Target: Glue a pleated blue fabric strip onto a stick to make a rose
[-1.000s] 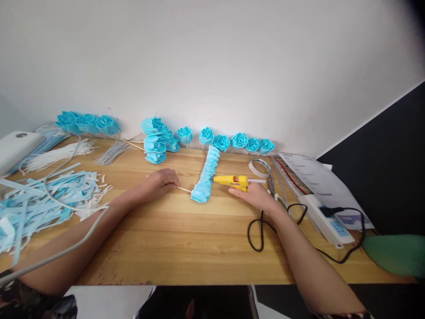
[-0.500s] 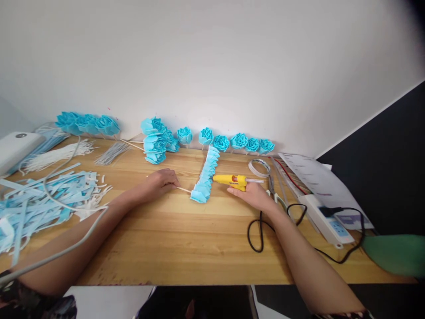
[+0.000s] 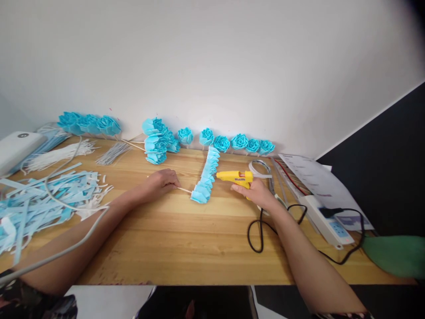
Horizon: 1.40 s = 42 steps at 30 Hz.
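Observation:
My left hand (image 3: pixel 162 182) is closed round a thin wooden stick (image 3: pixel 184 190) near the table's middle. At the stick's right end lies a long pleated strip of light blue material (image 3: pixel 206 175), running away from me toward the wall. My right hand (image 3: pixel 255 191) grips a yellow glue gun (image 3: pixel 236 177) by its handle. The gun's nozzle points left, close to the strip's right edge, with a clear glue stick jutting out of its back. Whether the nozzle touches the strip I cannot tell.
Several blue flowers (image 3: pixel 239 141) lean along the wall. On the left are blue and white scraps (image 3: pixel 49 199), white strands (image 3: pixel 59 156) and a white device (image 3: pixel 20 148). To the right lie a tape roll (image 3: pixel 260 167), a black cord (image 3: pixel 254 248), a power strip (image 3: pixel 328 221) and papers (image 3: pixel 318 184).
My right hand has drawn the glue gun a little to the right, away from the strip. My left hand and the stick have stayed almost still.

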Each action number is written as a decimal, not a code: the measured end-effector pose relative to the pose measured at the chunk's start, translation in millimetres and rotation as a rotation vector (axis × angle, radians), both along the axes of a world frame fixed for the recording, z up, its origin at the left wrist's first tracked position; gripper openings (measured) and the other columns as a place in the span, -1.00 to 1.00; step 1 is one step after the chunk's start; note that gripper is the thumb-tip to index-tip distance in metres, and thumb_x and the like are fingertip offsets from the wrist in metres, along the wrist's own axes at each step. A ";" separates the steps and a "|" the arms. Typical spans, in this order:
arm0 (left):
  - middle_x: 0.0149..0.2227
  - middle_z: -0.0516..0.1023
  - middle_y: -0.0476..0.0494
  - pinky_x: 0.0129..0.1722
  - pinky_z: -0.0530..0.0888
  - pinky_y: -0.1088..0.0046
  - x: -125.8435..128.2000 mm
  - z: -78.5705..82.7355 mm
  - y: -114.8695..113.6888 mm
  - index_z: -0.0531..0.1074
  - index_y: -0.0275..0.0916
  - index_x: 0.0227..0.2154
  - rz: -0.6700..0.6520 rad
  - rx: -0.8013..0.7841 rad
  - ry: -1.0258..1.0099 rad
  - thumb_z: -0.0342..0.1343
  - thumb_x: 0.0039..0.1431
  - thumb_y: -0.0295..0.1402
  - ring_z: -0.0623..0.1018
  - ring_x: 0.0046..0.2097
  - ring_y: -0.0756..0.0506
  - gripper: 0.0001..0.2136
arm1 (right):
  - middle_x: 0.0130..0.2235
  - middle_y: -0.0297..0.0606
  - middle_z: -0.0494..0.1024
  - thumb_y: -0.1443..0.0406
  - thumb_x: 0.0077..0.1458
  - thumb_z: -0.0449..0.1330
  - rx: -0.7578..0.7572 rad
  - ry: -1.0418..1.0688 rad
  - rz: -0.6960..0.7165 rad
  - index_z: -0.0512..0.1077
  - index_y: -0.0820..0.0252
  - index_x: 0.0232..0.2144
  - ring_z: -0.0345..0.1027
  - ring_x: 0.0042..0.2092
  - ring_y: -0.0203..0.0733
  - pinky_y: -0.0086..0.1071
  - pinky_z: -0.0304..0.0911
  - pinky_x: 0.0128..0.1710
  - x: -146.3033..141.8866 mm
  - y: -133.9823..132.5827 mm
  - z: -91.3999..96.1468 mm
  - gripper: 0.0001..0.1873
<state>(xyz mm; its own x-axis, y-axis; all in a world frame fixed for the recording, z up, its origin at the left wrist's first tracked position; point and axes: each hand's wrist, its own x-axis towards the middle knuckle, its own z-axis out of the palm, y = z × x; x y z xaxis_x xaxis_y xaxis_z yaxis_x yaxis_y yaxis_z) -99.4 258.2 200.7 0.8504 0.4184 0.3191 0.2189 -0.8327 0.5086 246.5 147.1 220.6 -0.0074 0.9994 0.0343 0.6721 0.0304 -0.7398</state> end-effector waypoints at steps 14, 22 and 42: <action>-0.35 0.50 -0.12 -0.24 0.35 0.44 -0.3 -3.4 1.5 0.47 -0.30 -0.38 0.004 0.018 -0.006 -0.02 0.33 -0.43 0.47 -0.26 -0.05 -0.79 | -0.46 -0.26 0.53 -0.05 0.03 0.20 -0.077 0.154 -0.022 0.54 0.26 -0.40 0.21 -0.54 -0.33 -0.43 0.15 -0.54 -8.1 -1.1 4.3 -0.53; -0.34 0.51 -0.13 -0.25 0.37 0.44 -0.2 -2.9 1.1 0.49 -0.28 -0.36 0.011 0.008 -0.005 -0.02 0.33 -0.43 0.48 -0.26 -0.06 -0.80 | -0.31 -0.23 0.61 -0.02 0.06 0.21 -0.027 -0.014 -0.003 0.55 0.20 -0.23 0.42 -0.32 -0.11 -0.31 0.29 -0.33 -16.6 -1.0 -1.3 -0.56; -0.32 0.51 -0.13 -0.23 0.37 0.44 -1.1 -1.4 0.0 0.50 -0.31 -0.35 0.014 0.000 0.006 -0.02 0.33 -0.45 0.48 -0.24 -0.06 -0.80 | -0.28 -0.22 0.64 0.00 0.04 0.21 0.002 -0.074 -0.057 0.56 0.20 -0.24 0.49 -0.27 -0.03 -0.28 0.34 -0.30 -14.5 -1.4 3.8 -0.58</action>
